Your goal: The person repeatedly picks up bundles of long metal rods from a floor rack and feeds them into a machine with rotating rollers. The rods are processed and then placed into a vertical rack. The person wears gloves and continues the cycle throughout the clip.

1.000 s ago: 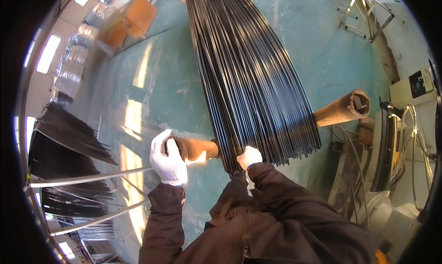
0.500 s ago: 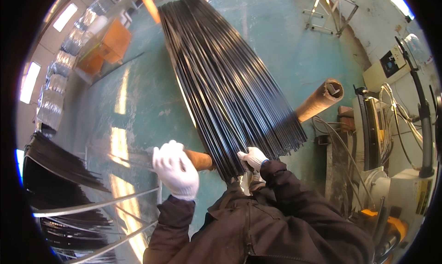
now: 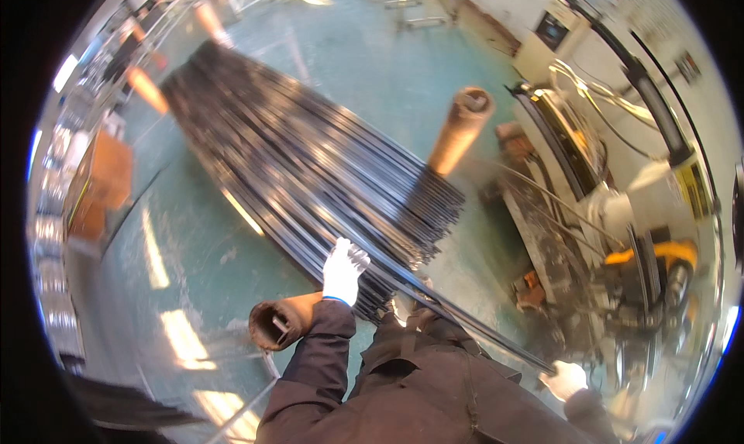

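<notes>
Long thin black strips (image 3: 287,165) lie side by side in a wide bundle across two brown tube-shaped supports. My right hand (image 3: 566,380), in a white glove, is closed round the near ends of a few dark strips (image 3: 480,329) drawn out to the lower right. These run slantwise past my front, back to the bundle. My left hand (image 3: 343,272), also white-gloved, is at the bundle's near left part, its fingers curled over strips there. Motion blur softens the fingers' outline, and what lies under the palm is hidden.
One brown tube (image 3: 283,324) juts out by my left forearm; another brown tube (image 3: 463,130) rises at the bundle's right. Machinery with hoses and an orange-yellow part (image 3: 659,254) stands at the right. A brown box (image 3: 105,180) sits far left; more dark strips (image 3: 128,405) are at lower left.
My right hand has moved from the bundle's near end to the lower right, drawing strips with it. My left hand has come from the air onto the bundle. The view has swung right.
</notes>
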A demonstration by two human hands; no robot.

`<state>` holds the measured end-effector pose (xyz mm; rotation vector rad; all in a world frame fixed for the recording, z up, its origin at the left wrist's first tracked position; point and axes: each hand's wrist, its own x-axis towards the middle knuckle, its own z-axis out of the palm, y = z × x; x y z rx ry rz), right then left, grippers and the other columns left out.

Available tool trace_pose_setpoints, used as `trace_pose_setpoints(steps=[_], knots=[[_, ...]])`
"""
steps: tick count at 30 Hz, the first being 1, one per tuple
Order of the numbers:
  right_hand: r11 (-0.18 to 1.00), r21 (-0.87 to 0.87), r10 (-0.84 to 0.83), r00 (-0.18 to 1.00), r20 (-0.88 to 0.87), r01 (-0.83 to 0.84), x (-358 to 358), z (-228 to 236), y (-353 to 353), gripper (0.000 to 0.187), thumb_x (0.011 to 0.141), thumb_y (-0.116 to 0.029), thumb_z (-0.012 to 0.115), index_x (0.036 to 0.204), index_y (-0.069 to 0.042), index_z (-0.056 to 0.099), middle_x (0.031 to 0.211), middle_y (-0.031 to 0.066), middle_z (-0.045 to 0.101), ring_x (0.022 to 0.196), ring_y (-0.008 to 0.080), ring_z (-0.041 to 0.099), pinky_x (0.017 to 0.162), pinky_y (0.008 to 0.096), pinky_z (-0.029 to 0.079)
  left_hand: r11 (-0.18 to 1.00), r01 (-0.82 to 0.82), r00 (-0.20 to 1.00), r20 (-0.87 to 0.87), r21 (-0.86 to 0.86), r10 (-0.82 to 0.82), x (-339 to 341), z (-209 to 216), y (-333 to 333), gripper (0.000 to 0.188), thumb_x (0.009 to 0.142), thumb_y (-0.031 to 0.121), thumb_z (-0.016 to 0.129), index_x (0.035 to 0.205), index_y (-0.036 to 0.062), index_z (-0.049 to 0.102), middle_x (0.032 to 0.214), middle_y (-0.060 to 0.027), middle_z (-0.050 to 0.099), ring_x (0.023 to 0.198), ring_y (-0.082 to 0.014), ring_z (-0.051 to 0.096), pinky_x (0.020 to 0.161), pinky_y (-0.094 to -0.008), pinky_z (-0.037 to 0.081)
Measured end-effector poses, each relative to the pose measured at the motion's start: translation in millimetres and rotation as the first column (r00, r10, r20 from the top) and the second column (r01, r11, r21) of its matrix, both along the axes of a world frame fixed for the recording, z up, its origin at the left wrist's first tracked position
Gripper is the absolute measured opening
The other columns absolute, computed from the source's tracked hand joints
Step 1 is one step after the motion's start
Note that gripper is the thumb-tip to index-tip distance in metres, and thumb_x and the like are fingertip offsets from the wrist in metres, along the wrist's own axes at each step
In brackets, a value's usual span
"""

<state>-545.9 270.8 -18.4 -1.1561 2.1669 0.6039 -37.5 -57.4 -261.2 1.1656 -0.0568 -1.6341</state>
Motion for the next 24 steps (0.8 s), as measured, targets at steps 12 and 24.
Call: trace_pose_setpoints(steps=[12,24], knots=[[0.801,-0.586,-0.134,0.917,-0.376,-0.123,-41.5,-44.8,120.9,0.029,0.100,-0.038,0.080,0.083,-0.015,0.076,0.082,0.0139,0.075,0.087,0.0389,0.073,0.086,0.0514,0.055,0.866,0.375,0.921,0.023,-0.331,-0.390,-102.8,142.4,21.8,0.024,0.112,0.019,0.061,0.093,0.0040,0.065,0.080,-0.0102,0.063,0.073,-0.0234,0.061,0.081,-0.0388,0.057],[-0.644,-0.605,-0.579,0.220,0.785,0.468,-178.4,-78.4,282.4,0.034,0.097,-0.018,0.078,0.125,0.001,0.071,0.125,0.0212,0.075,0.115,0.0413,0.072,0.106,0.0541,0.058,0.713,0.454,0.858,0.047,-0.534,-0.511,-337.5,304.7,52.3,0.021,0.123,0.025,0.062,0.118,0.0059,0.070,0.094,-0.0058,0.069,0.084,-0.0190,0.066,0.082,-0.0363,0.058]])
